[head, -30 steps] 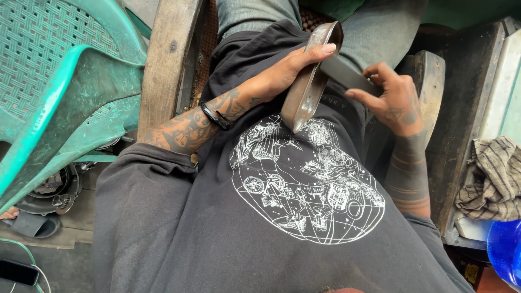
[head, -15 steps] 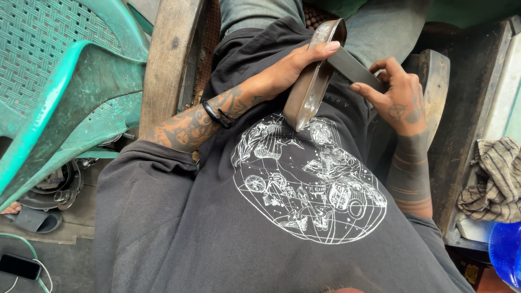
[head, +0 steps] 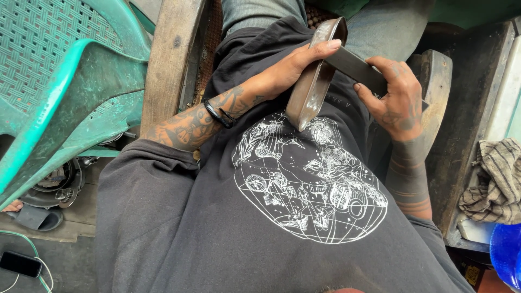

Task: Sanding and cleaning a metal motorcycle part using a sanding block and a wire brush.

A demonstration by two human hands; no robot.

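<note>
We are bracing an oblong metal tray on edge against our lap, left hand clasping its rim. Our right hand is gripping a flat metal bar laid against the tray; progress cannot be judged.

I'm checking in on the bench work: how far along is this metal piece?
Done: the metal shell already has its curved, rimmed shape. In hand: the left hand steadies it upright against the lap while the right hand presses a flat bar against its rim. Left: I cannot tell; the rim's finish is too small to judge.
</note>
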